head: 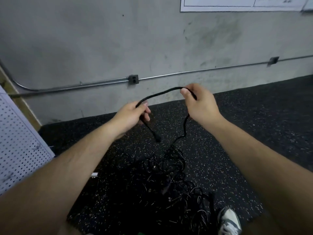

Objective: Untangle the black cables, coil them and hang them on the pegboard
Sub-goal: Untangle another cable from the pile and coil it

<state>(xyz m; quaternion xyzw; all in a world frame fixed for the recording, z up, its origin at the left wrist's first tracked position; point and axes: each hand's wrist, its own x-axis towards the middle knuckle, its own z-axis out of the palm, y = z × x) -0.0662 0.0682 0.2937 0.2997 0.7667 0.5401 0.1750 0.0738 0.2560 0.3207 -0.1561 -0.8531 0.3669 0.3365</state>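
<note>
A black cable (160, 93) arches between my two hands at mid frame. My left hand (131, 116) grips it near one end, and the plug (157, 138) dangles below that hand. My right hand (199, 100) pinches the cable higher up; from there it drops to a tangled heap of black cables (169, 180) on the floor. The white pegboard (18, 141) leans at the left edge, apart from both hands.
A grey concrete wall (101, 39) with a metal conduit (84, 85) and outlet boxes runs behind. The floor is black speckled rubber (254, 124). A white shoe (229, 221) shows at the bottom right, next to the heap. A small white object (94, 175) lies near the pegboard.
</note>
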